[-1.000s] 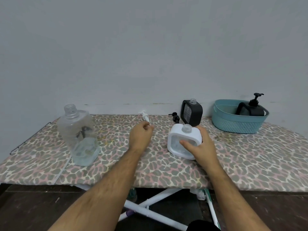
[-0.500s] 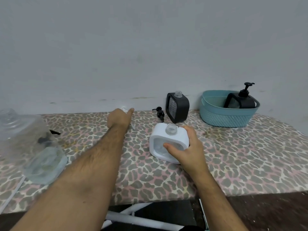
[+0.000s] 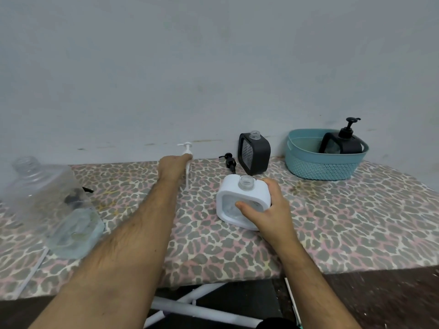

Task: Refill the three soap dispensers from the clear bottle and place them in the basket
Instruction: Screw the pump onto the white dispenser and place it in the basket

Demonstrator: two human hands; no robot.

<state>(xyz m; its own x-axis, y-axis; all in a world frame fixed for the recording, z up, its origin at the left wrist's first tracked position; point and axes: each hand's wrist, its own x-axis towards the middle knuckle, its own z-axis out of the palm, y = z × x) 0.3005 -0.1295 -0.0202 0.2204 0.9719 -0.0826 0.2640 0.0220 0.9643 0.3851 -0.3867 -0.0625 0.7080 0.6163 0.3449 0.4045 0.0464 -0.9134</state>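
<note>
Wall (image 3: 213,67) is sitting plain grey behind everything. Ironing board (image 3: 332,222) is wearing a soft leopard-print cover, grey and pink blotches; its near left corner is running out of frame, white tube legs (image 3: 190,307) are showing underneath.

Clear bottle (image 3: 54,205) is standing at far left, boxy see-through plastic, threaded neck open, cap off. Lens is warping it, so how far it is tilting is hard to judge; a low pool of liquid is sitting in the bottom. Something dark is showing through its wall, can't make it out.

Basket (image 3: 325,169) is sitting back right, teal plastic, woven-look mesh sides, smooth rim. One black dispenser (image 3: 342,143) with its pump on is already lying inside, lower half hidden by the basket wall.

Second black dispenser (image 3: 254,153) is standing by the wall, rounded square, ribbed clear window, neck open. Its black pump (image 3: 229,160) is lying just beside it on the cover.

White dispenser (image 3: 242,200) is tilting towards me mid-board, rounded square, clear neck open. My right hand (image 3: 270,210) is gripping it, thumb across the front window, fingers wrapping the far side.

My left hand (image 3: 174,166) is pinching the white pump (image 3: 186,153) by its collar, head up, thin tube hanging down to the cover. Fingertips are hidden behind the knuckles.
</note>
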